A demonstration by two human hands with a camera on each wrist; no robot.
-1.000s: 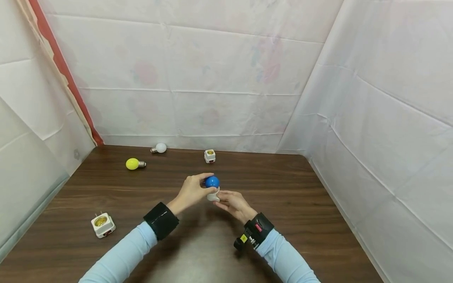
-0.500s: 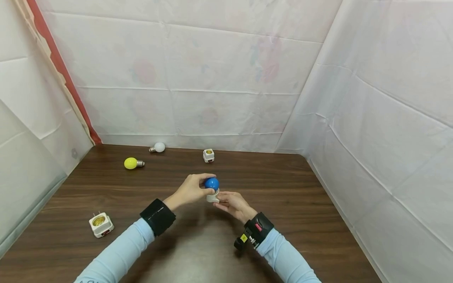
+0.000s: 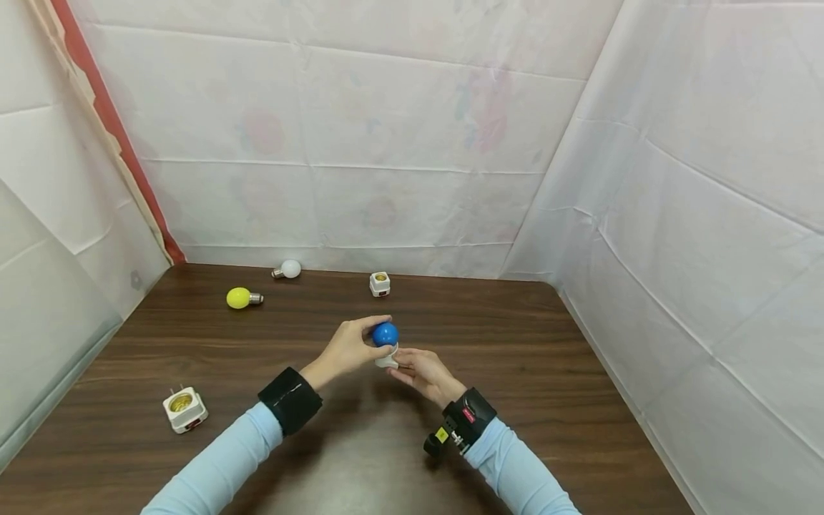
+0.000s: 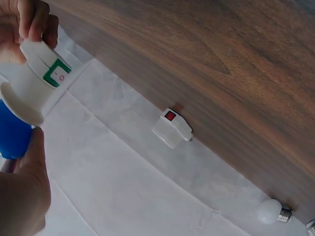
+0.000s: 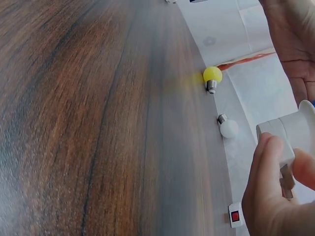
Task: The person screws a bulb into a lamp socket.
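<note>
My left hand [image 3: 347,350] pinches a round blue light bulb [image 3: 385,334] between thumb and fingers. Below it, my right hand [image 3: 428,373] grips a white lamp socket [image 3: 387,360] by its lower part. In the left wrist view the blue bulb [image 4: 15,130] sits at the mouth of the white socket [image 4: 34,83], which has a green-framed switch on its side. The bulb's base is hidden inside or behind the socket's rim. Fingers [image 5: 268,162] of the right hand hold the socket's plug end in the right wrist view.
A yellow bulb [image 3: 238,298] and a white bulb [image 3: 291,269] lie at the back left of the wooden table [image 3: 515,343]. One white socket [image 3: 380,285] stands near the back edge, another [image 3: 184,410] at the front left. White sheets [image 3: 386,143] hang around the table.
Both hands stay on the bulb and socket at almost the same spot. The bulb and the fingers around it have shifted only slightly; the other things lie as before.
</note>
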